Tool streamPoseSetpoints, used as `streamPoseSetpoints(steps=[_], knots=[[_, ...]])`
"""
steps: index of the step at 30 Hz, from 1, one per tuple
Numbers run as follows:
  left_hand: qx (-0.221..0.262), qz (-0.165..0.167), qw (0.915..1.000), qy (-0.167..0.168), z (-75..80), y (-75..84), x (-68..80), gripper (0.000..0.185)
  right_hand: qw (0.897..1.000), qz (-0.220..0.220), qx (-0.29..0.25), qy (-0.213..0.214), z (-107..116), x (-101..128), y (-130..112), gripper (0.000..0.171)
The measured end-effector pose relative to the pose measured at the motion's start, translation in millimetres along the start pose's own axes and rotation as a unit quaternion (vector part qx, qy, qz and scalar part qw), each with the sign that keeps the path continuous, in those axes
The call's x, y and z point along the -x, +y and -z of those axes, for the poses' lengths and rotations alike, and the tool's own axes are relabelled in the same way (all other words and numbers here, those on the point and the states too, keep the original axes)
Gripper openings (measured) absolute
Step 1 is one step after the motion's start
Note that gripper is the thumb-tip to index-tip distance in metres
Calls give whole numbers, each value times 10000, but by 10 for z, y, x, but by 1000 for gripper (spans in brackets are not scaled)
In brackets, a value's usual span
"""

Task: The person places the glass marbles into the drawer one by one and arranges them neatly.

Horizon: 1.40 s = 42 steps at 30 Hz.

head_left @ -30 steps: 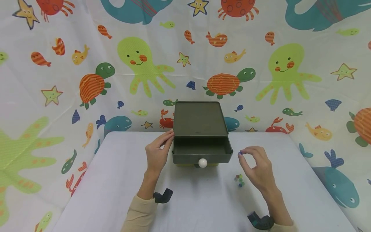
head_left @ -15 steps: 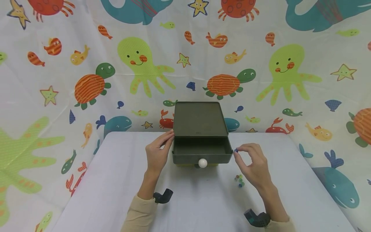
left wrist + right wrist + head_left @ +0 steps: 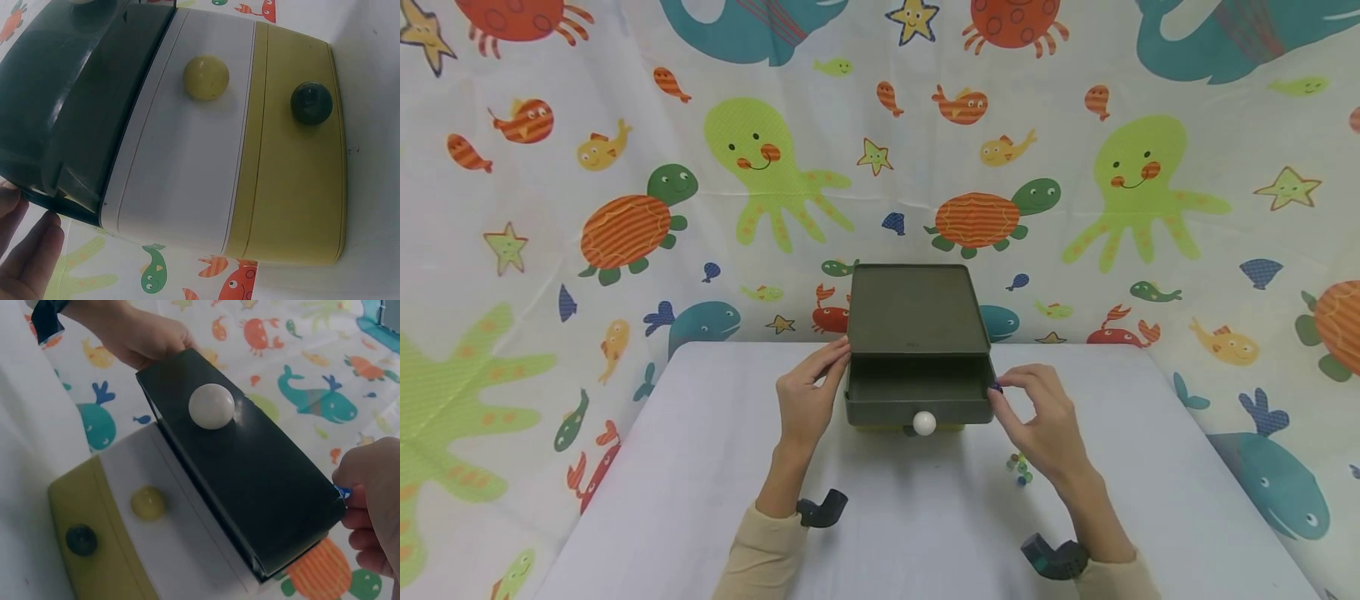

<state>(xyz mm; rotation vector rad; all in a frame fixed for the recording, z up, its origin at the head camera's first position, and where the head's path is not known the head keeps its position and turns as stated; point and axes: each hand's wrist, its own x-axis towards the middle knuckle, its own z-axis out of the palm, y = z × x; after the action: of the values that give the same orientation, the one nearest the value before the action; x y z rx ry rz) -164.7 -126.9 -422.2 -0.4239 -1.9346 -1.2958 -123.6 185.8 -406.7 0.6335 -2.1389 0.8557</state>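
Observation:
A small cabinet has a dark green top section (image 3: 917,308), a white middle drawer (image 3: 187,125) and a yellow bottom drawer (image 3: 294,187). Its green top drawer (image 3: 883,412), with a white round knob (image 3: 925,422), is pulled out. My left hand (image 3: 805,404) touches the left side of the green section with nearly straight fingertips. Between thumb and index finger, my right hand (image 3: 1048,425) pinches a small blue bead (image 3: 342,492) at the open drawer's right rim. Most of the bead is hidden by the fingers.
Several small coloured beads (image 3: 1021,468) lie on the white table (image 3: 737,450), in front of the cabinet and to its right. Behind the table hangs a cloth (image 3: 820,125) printed with sea animals. The lower drawers have a yellow knob (image 3: 206,77) and a green knob (image 3: 311,103).
My right hand has moved left with the blue bead, from beside the cabinet to the drawer's right rim. The left hand and the cabinet stay in place.

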Motion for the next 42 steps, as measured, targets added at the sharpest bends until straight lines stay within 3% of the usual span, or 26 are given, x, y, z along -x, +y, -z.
streamPoseSetpoints(steps=[15, 31, 42], knots=[[24, -51, 10000, 7, -5, -9, 8, 20, 9996, 25, 42, -261, -69, -47, -27, 28], [50, 63, 10000, -28, -3, 6, 6, 20, 9990, 122, 334, -258, -103, -93, -11, 29], [51, 54, 10000, -17, 0, 15, 5, 20, 9992, 145, 207, -297, -96, -112, -22, 29]])
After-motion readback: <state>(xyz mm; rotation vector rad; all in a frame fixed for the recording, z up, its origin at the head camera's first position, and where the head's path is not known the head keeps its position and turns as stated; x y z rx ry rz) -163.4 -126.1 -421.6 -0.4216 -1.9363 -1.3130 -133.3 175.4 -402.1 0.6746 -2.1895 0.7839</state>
